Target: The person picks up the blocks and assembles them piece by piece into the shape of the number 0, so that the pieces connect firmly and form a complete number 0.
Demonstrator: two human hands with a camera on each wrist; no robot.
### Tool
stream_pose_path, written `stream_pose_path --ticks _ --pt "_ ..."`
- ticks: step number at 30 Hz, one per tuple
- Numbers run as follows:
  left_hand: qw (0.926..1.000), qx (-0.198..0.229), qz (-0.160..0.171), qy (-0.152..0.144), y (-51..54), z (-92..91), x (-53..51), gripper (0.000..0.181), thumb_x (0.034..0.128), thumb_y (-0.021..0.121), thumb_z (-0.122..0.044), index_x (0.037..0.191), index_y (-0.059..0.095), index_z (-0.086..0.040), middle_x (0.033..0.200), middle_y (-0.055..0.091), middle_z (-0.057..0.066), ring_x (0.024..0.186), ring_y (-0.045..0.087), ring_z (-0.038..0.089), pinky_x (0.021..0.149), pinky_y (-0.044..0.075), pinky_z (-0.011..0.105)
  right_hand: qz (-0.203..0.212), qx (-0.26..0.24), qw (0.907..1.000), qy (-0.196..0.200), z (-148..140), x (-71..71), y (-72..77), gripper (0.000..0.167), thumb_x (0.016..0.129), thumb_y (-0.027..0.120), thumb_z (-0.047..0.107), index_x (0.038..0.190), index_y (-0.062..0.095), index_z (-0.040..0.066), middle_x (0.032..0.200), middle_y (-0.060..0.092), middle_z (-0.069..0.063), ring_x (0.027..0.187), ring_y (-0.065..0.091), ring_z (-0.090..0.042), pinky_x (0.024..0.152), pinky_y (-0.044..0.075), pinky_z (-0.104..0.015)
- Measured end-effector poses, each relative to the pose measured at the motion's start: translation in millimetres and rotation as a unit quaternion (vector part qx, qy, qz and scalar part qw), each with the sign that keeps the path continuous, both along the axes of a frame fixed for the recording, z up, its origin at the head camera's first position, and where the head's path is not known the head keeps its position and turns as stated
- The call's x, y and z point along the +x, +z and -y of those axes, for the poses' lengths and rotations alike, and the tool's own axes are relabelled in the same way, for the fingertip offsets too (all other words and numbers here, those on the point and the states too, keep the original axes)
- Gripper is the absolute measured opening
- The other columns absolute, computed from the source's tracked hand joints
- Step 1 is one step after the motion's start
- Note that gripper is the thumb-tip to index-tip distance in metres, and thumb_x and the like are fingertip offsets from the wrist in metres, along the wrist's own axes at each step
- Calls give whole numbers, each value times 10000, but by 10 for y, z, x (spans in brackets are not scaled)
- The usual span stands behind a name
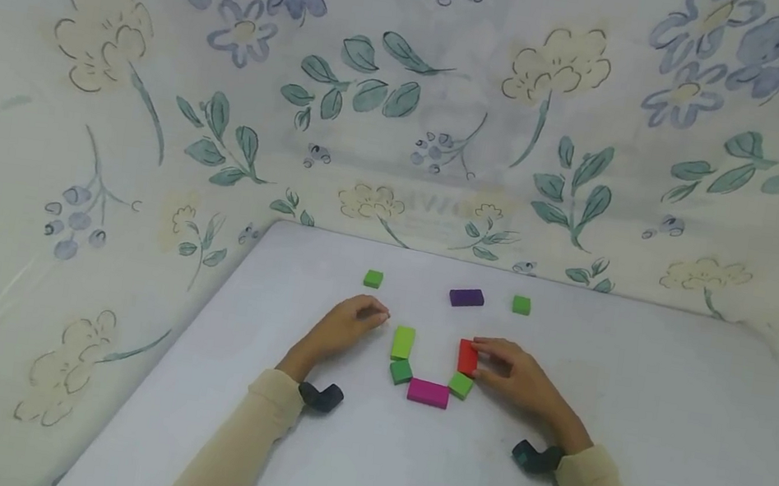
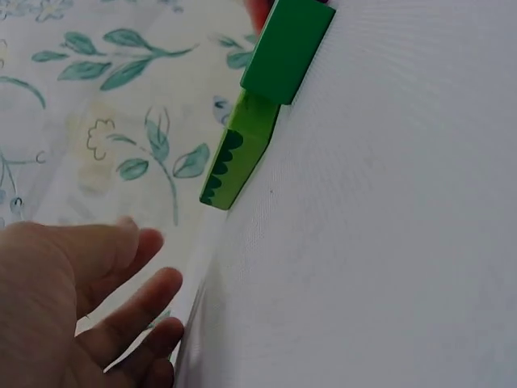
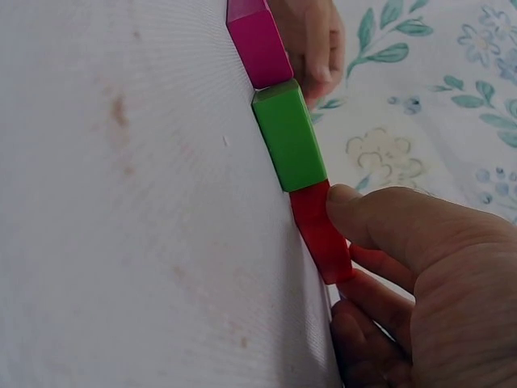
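On my head feed the red block [image 1: 467, 357] lies about midway across the worktop [image 1: 328, 467], its long axis pointing at the far edge. My right hand [image 1: 518, 377] is clearly the nearer one: it sits on the block's right side, thumb at the near end, a fingertip toward the far end, so those fingers hold the block lengthwise. The block's near end meets the light green block [image 3: 291, 136], and I judge that any nudge turns on that contact. My left hand [image 1: 342, 326] holds nothing; its fingers are relaxed and parted, with the lime block [image 1: 403, 343] just to their right, apart from them, its long axis also toward the far edge.

I can read no brand or label on the blocks. The lime one carries dark green scallops, not letters. Past the far edge, the floral cloth [image 1: 345, 133] shows faint, seemingly reversed lettering that I can't make out.
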State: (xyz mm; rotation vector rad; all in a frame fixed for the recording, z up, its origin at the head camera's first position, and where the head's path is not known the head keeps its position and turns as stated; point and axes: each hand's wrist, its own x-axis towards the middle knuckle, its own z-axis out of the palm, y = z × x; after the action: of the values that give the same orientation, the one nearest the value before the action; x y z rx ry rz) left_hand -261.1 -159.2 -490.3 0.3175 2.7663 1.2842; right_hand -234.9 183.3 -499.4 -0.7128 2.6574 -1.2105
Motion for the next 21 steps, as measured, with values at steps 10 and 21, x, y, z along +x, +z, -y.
stream_pose_path --ticks 10,21 --pt "9970 -140 -300 697 136 129 -264 255 1034 532 -192 1227 635 -61 1228 608 134 1168 584 291 1013 498 434 68 56 9999 -146 -26 24 -19 517 908 739 275 1396 585 198 1472 538 -78 1366 496 -320 1065 483 -502" --pt "9947 -574 -215 823 221 307 -540 343 1009 547 -108 1345 553 -42 1308 603 171 1268 539 344 1106 428 470 139 -6 9999 -3 7 12 -3 522 906 739 237 1399 579 177 1481 530 -88 1369 493 -323 1086 463 -504"
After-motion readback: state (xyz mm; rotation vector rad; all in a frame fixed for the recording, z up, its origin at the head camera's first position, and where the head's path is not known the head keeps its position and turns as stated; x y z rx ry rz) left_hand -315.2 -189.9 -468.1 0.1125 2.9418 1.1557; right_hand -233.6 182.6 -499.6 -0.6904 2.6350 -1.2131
